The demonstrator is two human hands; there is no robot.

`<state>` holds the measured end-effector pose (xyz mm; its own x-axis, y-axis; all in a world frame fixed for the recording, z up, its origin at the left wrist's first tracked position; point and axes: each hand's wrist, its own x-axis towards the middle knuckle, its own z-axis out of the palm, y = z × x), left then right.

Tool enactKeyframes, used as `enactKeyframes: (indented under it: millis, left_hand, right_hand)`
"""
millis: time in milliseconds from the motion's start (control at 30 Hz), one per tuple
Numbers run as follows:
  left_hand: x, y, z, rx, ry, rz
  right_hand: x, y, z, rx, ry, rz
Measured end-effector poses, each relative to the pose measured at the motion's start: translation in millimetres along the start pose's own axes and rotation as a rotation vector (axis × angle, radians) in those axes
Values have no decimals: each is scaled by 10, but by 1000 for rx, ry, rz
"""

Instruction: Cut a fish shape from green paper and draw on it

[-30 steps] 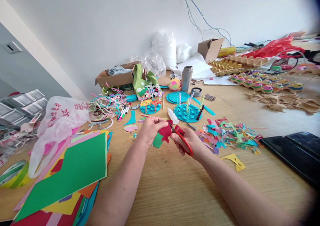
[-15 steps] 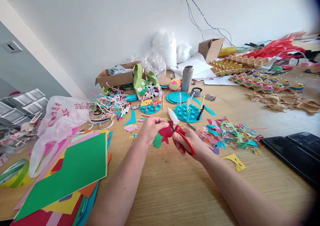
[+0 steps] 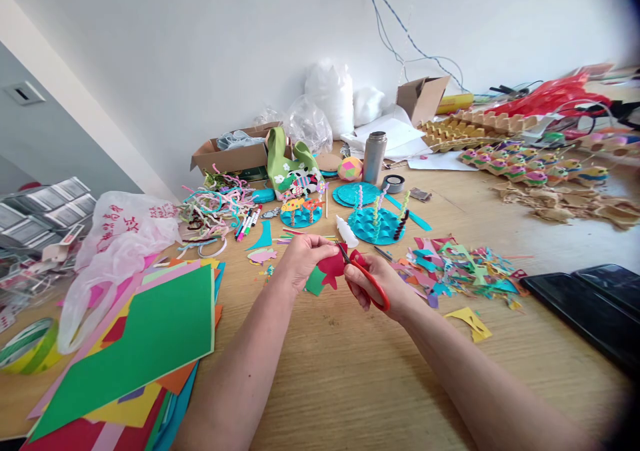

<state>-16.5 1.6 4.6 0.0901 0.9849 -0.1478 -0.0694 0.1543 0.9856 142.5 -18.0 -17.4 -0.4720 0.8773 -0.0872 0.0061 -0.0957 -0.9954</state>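
Note:
Between finger and thumb, my left hand [image 3: 303, 259] pinches a piece of red paper [image 3: 331, 268] with a cut, scalloped lower edge. My right hand [image 3: 373, 281] is closed around orange-handled scissors [image 3: 379, 290], whose dark blades meet the red paper's right side. A bit of red also shows by the right fingers. Beneath the red paper, on the table, lies a green paper piece [image 3: 315, 282]. A white glue bottle [image 3: 346, 232] lies just beyond my hands, and a pink paper fish [image 3: 262, 256] is left of them.
Blue discs with fuzzy stems [image 3: 376, 227] stand ahead. Paper scraps [image 3: 465, 271] are heaped to the right, near black phones [image 3: 580, 318]. Coloured paper sheets [image 3: 165, 324] are stacked at left, below a plastic bag [image 3: 120, 231]. A metal flask [image 3: 375, 158] stands behind.
The red paper has tilted very slightly, its lower edge sitting a little lower. Both hands stay in nearly the same place.

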Motion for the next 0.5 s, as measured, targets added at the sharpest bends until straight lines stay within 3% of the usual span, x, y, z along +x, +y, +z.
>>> enactKeyframes:
  millis: [500]
  left_hand:
    - [-1, 13, 2, -4, 9, 7]
  right_hand:
    - [1, -11, 8, 12, 12, 6]
